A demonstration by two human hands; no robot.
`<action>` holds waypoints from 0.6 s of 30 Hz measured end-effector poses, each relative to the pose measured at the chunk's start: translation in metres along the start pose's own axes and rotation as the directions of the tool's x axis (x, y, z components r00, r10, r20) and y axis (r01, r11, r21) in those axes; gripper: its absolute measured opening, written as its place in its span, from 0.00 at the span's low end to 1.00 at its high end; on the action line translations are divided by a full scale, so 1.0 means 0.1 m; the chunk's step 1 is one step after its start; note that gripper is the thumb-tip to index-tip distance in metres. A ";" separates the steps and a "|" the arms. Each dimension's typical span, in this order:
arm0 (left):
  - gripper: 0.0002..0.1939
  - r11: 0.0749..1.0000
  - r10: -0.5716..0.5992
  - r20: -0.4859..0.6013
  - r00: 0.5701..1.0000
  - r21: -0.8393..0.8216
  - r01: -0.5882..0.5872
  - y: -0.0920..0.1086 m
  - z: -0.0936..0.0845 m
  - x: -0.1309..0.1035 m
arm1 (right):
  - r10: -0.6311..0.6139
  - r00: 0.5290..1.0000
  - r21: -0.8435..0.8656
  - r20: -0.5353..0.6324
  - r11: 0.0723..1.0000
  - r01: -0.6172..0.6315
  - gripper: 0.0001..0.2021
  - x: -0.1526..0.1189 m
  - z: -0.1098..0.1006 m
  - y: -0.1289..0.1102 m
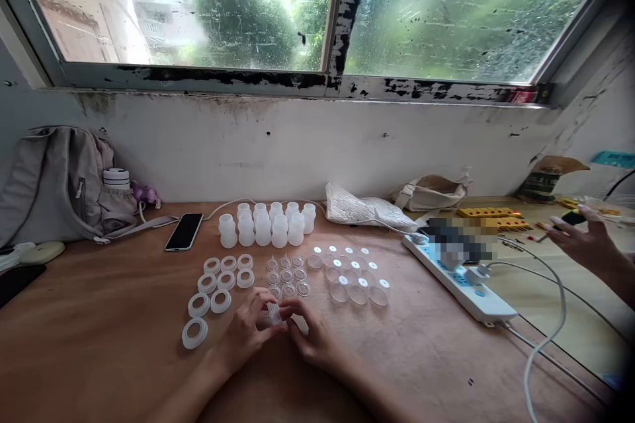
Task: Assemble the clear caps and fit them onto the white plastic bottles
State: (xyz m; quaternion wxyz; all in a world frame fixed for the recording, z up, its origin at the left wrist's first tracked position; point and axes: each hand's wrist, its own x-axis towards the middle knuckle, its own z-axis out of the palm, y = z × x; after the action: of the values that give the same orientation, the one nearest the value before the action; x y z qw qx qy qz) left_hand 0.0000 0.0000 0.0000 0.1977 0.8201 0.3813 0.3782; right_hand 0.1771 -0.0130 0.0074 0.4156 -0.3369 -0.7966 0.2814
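Right now the person's two hands meet over the brown bench (pixel 124 337), between its left and right edges and well in from the far one. The left hand (pixel 251 325) is bent nearly closed, thumb and fingers pinching a small translucent piece (pixel 274 312). The right hand (pixel 310 330) is half curled, its fingertips at the piece's right side; I can't tell whether they grip it. The piece's long axis runs roughly up and down to my eye, top leaning slightly toward the bench's left edge; fingers cover too much to show which end is open. Just beyond lie clear fittings (pixel 286 275), with translucent rings (pixel 221 301) toward the left edge and clear discs (pixel 358 295) toward the right. White bottles (pixel 262 230) stand upright near the far edge.
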 end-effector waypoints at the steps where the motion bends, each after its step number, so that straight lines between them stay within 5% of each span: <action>1: 0.15 1.000 0.016 -0.003 1.000 0.005 -0.016 -0.01 0.01 0.00 | 0.016 1.000 0.019 0.002 1.000 -0.016 0.14 0.00 -0.01 -0.01; 9: 0.14 0.989 0.146 -0.085 0.986 0.021 -0.145 0.03 -0.01 -0.02 | 0.233 0.967 0.255 -0.102 0.946 -0.201 0.08 0.07 -0.02 0.01; 14: 0.10 0.982 0.188 -0.083 0.979 0.033 -0.186 0.06 -0.03 -0.04 | 0.419 0.858 0.597 0.298 0.619 -0.510 0.15 0.11 0.00 0.12; 18: 0.09 0.977 0.207 -0.033 0.978 0.049 -0.205 0.01 -0.01 -0.06 | 0.406 0.841 0.660 0.357 0.527 -0.535 0.17 0.11 0.01 0.13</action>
State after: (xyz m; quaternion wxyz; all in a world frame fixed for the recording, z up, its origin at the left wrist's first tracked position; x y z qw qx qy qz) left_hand -0.0023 -0.0053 -0.0015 0.1313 0.8521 0.3065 0.4034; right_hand 0.1750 0.0036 0.0023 0.3582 -0.3182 -0.5214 0.7061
